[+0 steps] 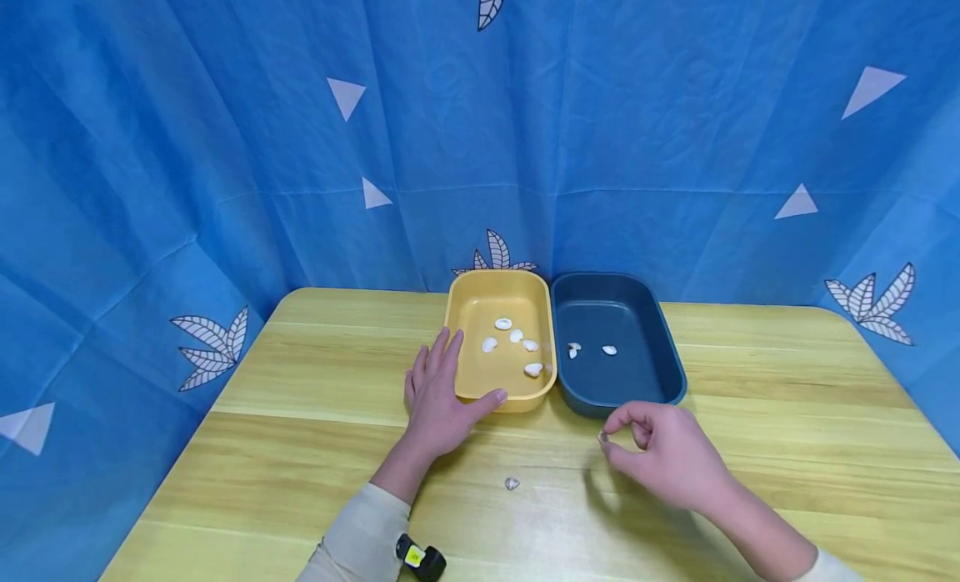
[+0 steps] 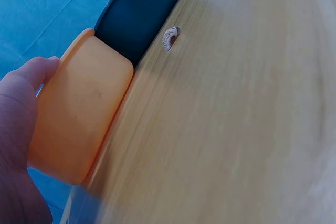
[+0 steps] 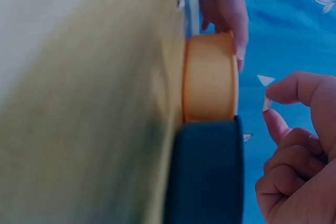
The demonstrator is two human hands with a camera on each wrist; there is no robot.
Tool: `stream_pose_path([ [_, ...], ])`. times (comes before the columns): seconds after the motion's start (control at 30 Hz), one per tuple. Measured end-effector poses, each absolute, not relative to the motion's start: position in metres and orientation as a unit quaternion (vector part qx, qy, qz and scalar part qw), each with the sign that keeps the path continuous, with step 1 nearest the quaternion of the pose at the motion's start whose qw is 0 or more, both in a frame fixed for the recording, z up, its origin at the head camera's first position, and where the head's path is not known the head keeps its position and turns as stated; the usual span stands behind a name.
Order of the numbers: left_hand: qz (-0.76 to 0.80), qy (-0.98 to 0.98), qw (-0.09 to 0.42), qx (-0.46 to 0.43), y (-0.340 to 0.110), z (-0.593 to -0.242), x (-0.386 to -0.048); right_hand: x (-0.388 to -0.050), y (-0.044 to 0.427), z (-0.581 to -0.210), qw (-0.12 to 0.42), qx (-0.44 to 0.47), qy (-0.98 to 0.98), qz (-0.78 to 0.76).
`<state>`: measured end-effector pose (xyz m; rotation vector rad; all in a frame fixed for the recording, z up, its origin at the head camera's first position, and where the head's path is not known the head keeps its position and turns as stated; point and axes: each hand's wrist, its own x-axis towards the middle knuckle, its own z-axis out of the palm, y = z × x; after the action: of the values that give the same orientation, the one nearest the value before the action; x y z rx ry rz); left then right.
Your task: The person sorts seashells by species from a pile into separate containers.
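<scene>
My left hand (image 1: 438,407) lies spread at the near left corner of the yellow bin (image 1: 540,403). Its fingers reach along the left rim, and the thumb rests on the front rim. Between thumb and forefinger my right hand (image 1: 671,457) pinches a small shell (image 1: 602,437), raised just in front of the dark blue bin (image 1: 671,373); the other fingers curl into the palm. Several white shells (image 1: 533,369) lie inside the yellow bin. A few small shells (image 1: 609,350) are in the dark blue bin. On the tabletop, between the hands, sits a ridged shell (image 2: 169,39).
Both bins stand side by side near the back of the light wooden table (image 1: 300,449). Behind it hangs a blue curtain (image 1: 637,132) with leaf and triangle prints. A black strap with a yellow label (image 1: 415,555) is on the left sleeve.
</scene>
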<state>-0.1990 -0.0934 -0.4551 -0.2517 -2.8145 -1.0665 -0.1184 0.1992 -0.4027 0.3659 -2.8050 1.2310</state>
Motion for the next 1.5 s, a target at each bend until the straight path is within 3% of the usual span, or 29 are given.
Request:
stream_pose_path([
  [0.67,-0.353,-0.930,0.063,-0.081,-0.094,-0.457,-0.200,-0.164,0.202,-0.368,0.096,0.114,-0.920,0.363],
  [1.5,-0.354,-0.929,0.068,-0.088,-0.096,-0.459,-0.199,-0.244,0.206,-0.399,0.063,0.042,-0.941,0.330],
])
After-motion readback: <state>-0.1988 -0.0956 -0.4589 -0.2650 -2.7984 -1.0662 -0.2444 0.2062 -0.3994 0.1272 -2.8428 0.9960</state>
